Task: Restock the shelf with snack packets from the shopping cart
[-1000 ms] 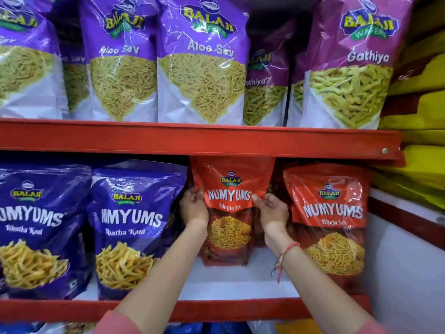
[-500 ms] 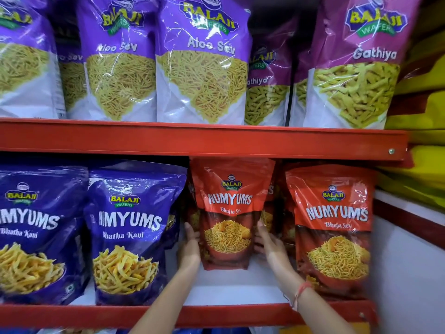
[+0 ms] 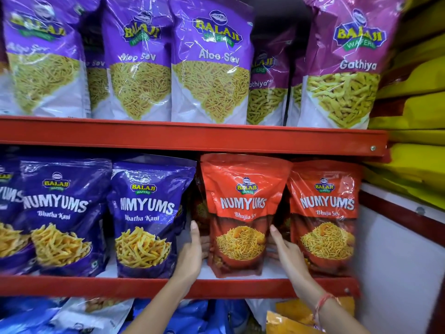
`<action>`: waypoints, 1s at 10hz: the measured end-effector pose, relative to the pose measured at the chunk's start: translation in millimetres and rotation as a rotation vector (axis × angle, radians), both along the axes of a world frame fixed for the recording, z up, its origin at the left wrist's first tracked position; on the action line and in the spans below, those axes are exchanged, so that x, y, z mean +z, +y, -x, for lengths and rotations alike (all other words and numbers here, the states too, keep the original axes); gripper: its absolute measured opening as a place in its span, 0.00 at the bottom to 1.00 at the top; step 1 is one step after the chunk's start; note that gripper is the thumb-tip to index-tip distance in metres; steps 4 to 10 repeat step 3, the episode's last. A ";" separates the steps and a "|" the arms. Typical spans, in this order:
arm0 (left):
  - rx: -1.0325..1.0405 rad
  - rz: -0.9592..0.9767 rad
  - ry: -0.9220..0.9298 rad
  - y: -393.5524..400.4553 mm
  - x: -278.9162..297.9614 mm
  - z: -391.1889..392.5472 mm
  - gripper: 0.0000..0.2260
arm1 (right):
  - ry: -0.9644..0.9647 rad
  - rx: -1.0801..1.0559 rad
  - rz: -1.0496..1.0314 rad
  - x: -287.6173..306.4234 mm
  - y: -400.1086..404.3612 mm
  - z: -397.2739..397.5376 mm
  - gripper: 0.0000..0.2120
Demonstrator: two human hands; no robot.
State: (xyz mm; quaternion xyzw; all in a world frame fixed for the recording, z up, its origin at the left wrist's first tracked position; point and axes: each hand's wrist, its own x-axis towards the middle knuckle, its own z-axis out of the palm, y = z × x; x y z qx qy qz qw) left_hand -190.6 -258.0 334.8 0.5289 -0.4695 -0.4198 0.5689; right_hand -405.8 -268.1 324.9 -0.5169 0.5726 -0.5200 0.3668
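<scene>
Both hands' fingers slip out of sight behind the red packet (image 3: pixel 242 213), so how firmly they grip is hard to tell. The left hand (image 3: pixel 192 251) is flat against its left edge, the right hand (image 3: pixel 287 249) against its right, the packet held between them. It stands upright on the lower shelf (image 3: pixel 96 285), between a blue packet (image 3: pixel 147 218) and a second red packet (image 3: pixel 325 218).
</scene>
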 end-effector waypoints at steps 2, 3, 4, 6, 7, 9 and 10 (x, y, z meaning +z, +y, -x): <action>0.024 -0.055 -0.239 17.3 0.0 -0.1 0.39 | 0.065 0.006 0.007 -4.1 19.6 10.7 0.44; 0.078 0.063 -0.405 36.1 17.8 1.4 0.39 | 0.173 -0.024 0.116 29.2 40.6 15.5 0.22; 0.078 0.063 -0.405 36.1 17.8 1.4 0.39 | 0.173 -0.024 0.116 29.2 40.6 15.5 0.22; 0.078 0.063 -0.405 36.1 17.8 1.4 0.39 | 0.173 -0.024 0.116 29.2 40.6 15.5 0.22; 0.078 0.063 -0.405 36.1 17.8 1.4 0.39 | 0.173 -0.024 0.116 29.2 40.6 15.5 0.22; 0.078 0.063 -0.405 36.1 17.8 1.4 0.39 | 0.173 -0.024 0.116 29.2 40.6 15.5 0.22; 0.078 0.063 -0.405 36.1 17.8 1.4 0.39 | 0.173 -0.024 0.116 29.2 40.6 15.5 0.22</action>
